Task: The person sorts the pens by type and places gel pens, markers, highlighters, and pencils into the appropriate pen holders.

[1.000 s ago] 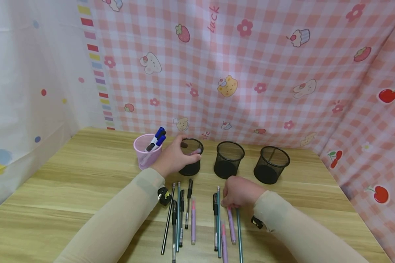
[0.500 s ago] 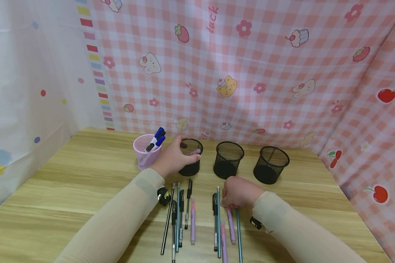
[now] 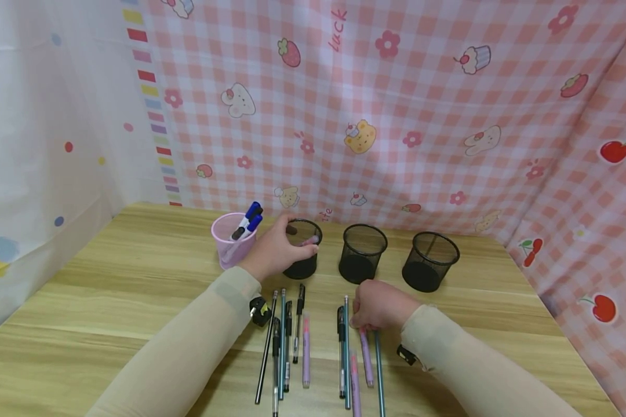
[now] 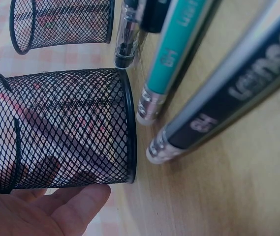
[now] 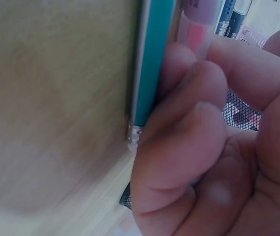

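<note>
My left hand (image 3: 277,248) holds the leftmost black mesh pen cup (image 3: 301,269), its fingers around the side in the left wrist view. A pink-tipped highlighter (image 4: 61,135) leans inside that cup, seen through the mesh. At the right-hand group, my right hand (image 3: 383,304) has curled fingers and pinches the pink cap end of a purple highlighter (image 3: 367,362) lying on the table. Right beside those fingers lies a teal pencil (image 5: 152,64). Another purple highlighter (image 3: 355,385), a black-capped gel pen (image 3: 341,347) and a second teal pencil (image 3: 346,359) lie to the left.
Two more black mesh cups (image 3: 357,267) stand farther right along the back. A pink mesh cup (image 3: 223,246) at the left holds several markers (image 3: 251,214). Between my arms lie a black pencil (image 3: 266,350), gel pens (image 3: 287,353) and a highlighter (image 3: 306,353). Checked cloth (image 3: 422,174) hangs behind.
</note>
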Motion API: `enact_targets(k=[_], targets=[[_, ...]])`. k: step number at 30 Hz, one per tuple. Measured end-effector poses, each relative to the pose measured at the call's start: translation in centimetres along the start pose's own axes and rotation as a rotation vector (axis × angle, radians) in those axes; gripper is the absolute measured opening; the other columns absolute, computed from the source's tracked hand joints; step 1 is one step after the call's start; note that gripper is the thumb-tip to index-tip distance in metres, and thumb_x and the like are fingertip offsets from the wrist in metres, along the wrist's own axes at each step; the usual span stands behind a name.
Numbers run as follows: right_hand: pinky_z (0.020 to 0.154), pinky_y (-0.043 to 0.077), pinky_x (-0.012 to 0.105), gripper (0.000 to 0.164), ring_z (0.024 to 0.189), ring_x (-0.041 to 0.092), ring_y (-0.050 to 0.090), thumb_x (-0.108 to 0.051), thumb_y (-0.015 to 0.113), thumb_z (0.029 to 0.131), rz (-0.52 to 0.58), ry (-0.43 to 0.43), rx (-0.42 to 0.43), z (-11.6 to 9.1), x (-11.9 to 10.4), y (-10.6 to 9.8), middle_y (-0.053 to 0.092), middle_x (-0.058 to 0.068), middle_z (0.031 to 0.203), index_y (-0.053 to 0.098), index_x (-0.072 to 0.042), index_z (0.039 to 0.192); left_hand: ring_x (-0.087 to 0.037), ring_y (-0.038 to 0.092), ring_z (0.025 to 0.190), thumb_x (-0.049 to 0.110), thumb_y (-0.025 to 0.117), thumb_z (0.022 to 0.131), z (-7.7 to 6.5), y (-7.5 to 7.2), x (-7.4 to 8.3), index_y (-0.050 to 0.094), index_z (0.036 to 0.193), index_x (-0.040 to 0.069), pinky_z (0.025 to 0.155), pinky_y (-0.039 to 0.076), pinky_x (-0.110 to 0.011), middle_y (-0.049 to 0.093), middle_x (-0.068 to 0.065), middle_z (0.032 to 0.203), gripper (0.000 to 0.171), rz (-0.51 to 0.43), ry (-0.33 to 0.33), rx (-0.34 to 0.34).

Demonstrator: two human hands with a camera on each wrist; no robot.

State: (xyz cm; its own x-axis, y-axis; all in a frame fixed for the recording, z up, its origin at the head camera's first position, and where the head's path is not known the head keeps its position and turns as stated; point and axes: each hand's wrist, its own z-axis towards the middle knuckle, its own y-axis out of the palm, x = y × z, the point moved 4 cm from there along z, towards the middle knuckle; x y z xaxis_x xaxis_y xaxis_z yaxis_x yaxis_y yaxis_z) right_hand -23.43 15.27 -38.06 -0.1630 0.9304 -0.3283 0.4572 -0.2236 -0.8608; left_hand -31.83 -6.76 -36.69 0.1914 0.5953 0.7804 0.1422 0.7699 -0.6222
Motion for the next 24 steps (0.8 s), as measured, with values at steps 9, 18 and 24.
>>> enact_targets(k=[9, 18, 24], targets=[[0.055, 0.04, 0.026, 0.024, 0.057, 0.012, 0.055, -0.017, 0.083, 0.089, -0.029, 0.0, 0.027, -0.09, -0.09, -0.05, 0.064, -0.003, 0.059, 0.07, -0.014, 0.07, -0.034, 0.06, 0.134, 0.063, 0.079, 0.085, 0.1, 0.04, -0.08, 0.031, 0.161, 0.023, 0.11, 0.051, -0.054, 0.055, -0.017, 0.152, 0.098, 0.004, 0.006, 0.005], [0.053, 0.039, 0.026, 0.025, 0.057, 0.012, 0.053, -0.016, 0.082, 0.088, -0.028, -0.016, 0.068, -0.14, -0.19, -0.24, 0.062, -0.005, 0.06, 0.07, -0.016, 0.067, -0.036, 0.058, 0.137, 0.065, 0.078, 0.085, 0.07, 0.05, -0.17, 0.029, 0.163, 0.021, 0.111, 0.051, -0.055, 0.054, -0.018, 0.155, 0.102, 0.008, 0.003, 0.0], [0.054, 0.04, 0.026, 0.024, 0.06, 0.012, 0.054, -0.017, 0.083, 0.089, -0.001, -0.024, 0.101, -0.27, -0.22, -0.65, 0.063, -0.005, 0.064, 0.07, -0.016, 0.069, -0.037, 0.058, 0.137, 0.066, 0.077, 0.085, 0.13, -0.06, -0.19, 0.028, 0.162, 0.021, 0.111, 0.051, -0.055, 0.053, -0.019, 0.155, 0.102, 0.009, 0.005, 0.001]])
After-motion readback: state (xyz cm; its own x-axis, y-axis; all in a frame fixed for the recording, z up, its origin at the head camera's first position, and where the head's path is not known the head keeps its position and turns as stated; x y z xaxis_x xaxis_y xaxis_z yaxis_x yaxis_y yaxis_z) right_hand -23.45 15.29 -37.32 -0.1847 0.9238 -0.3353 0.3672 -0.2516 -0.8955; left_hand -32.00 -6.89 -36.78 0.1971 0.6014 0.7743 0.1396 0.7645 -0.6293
